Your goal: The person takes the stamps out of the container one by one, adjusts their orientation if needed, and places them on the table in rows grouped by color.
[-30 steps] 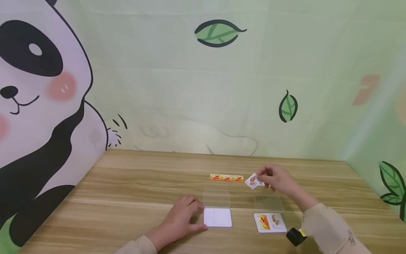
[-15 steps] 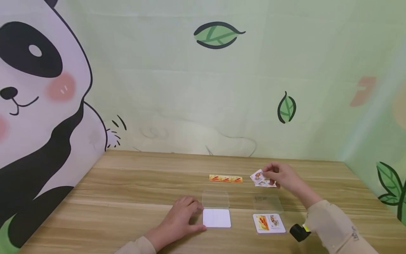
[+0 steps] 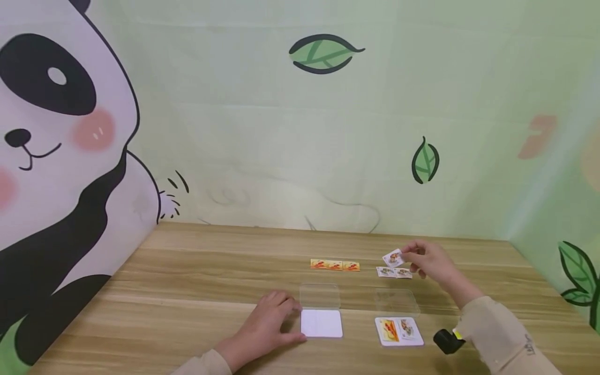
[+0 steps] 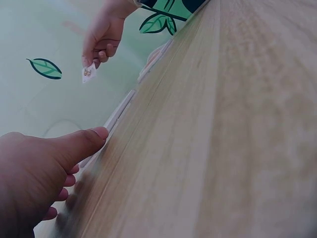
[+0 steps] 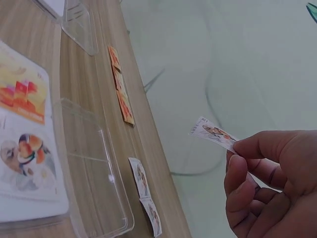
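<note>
My right hand (image 3: 430, 262) pinches a small white picture stamp (image 5: 213, 133) between thumb and forefinger, raised above the table. Below it, two similar white stamps (image 3: 395, 272) lie side by side. My left hand (image 3: 269, 320) rests on the table at the left edge of a flat white case (image 3: 322, 323), thumb (image 4: 86, 144) by its near corner and fingertips by its far corner. To the right lies a second white case (image 3: 412, 340), with an orange stamp (image 3: 389, 330) and a white stamp (image 3: 407, 328) on it.
Clear lids (image 3: 320, 296) (image 5: 99, 173) extend behind both cases. A row of orange stamps (image 3: 335, 265) lies farther back. A black object (image 3: 448, 341) is under the right sleeve. A printed panda-and-leaf backdrop (image 3: 262, 130) stands behind the wooden table (image 3: 197, 265).
My right hand has moved a little to the right with the stamp, uncovering the two white stamps on the table. The left hand stays beside the left case.
</note>
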A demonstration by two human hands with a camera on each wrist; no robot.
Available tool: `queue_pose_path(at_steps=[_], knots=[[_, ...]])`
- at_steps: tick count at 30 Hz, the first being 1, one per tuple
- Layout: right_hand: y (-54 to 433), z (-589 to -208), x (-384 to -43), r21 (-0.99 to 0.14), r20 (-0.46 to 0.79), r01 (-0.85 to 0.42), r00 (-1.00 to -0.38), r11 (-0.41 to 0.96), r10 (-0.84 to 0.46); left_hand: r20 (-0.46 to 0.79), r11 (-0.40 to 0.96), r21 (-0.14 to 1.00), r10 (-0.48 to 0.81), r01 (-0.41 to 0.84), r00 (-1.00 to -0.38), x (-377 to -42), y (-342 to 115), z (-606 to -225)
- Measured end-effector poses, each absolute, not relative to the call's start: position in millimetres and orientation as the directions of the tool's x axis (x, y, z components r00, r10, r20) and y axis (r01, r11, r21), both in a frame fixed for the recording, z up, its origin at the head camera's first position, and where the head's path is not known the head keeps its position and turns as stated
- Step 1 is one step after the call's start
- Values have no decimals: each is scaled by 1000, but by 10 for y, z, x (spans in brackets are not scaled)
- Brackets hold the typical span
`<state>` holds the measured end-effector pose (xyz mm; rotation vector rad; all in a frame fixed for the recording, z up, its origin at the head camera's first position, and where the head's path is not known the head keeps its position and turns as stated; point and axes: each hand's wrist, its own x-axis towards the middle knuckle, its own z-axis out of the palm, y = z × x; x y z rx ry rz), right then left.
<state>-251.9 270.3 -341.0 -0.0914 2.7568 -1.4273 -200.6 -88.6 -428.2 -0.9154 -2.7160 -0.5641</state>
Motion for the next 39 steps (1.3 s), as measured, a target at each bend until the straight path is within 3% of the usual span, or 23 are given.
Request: queue_pose_path(at_steps=[39], knots=[[3114, -3753, -2586, -808, -29, 86, -994, 583, 107, 297, 731, 299, 539, 613, -788, -2006, -896, -4272]])
